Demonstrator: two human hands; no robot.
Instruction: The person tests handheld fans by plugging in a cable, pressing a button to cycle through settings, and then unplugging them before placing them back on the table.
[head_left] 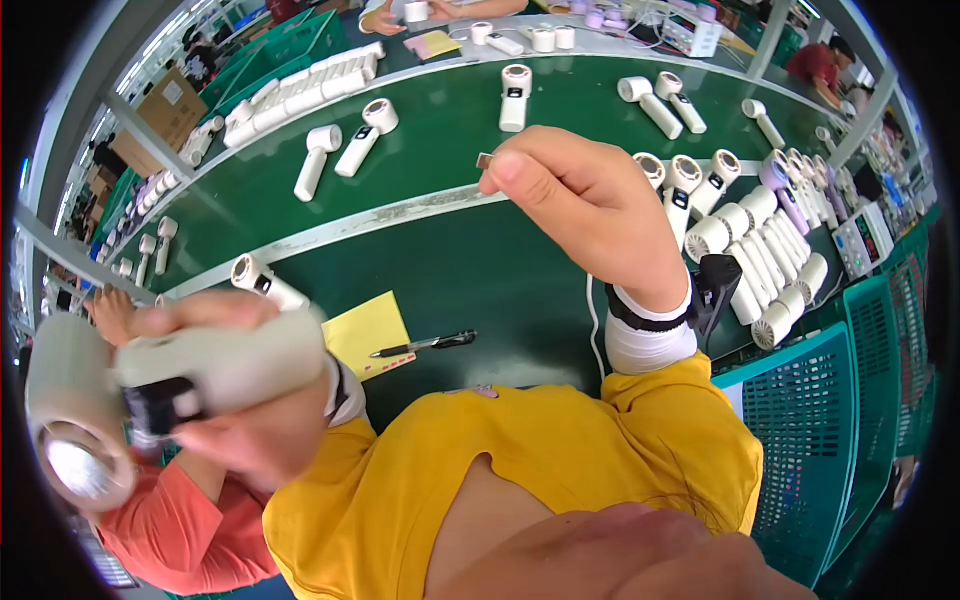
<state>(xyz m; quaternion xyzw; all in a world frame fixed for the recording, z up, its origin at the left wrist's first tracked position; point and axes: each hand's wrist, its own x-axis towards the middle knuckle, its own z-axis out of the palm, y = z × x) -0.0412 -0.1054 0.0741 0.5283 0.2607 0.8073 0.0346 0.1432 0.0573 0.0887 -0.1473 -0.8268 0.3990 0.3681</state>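
Note:
My left hand (pixel 265 440) is wrapped round the handle of an off-white handheld fan (pixel 240 360), raised at the left and smeared by motion. Its round head hangs toward the left, and a black panel shows on the handle. Higher up, over the table's far part, my right hand (pixel 600 205) pinches a small, flat, squarish piece (pixel 484 161) between thumb and fingers; its kind is too small to make out. On the table between my arms lie a yellow notepad (pixel 365 325) and a black pen (pixel 440 343) partly across it. Another white fan (pixel 268 281) lies just beyond my left hand.
A green conveyor belt (pixel 430 150) with several spaced fans runs across ahead. Rows of fans (pixel 765 255) crowd the right side, near green crates (pixel 800 450). A white cable (pixel 593 320) hangs by my right forearm. A co-worker's red sleeve (pixel 185 530) is close at left.

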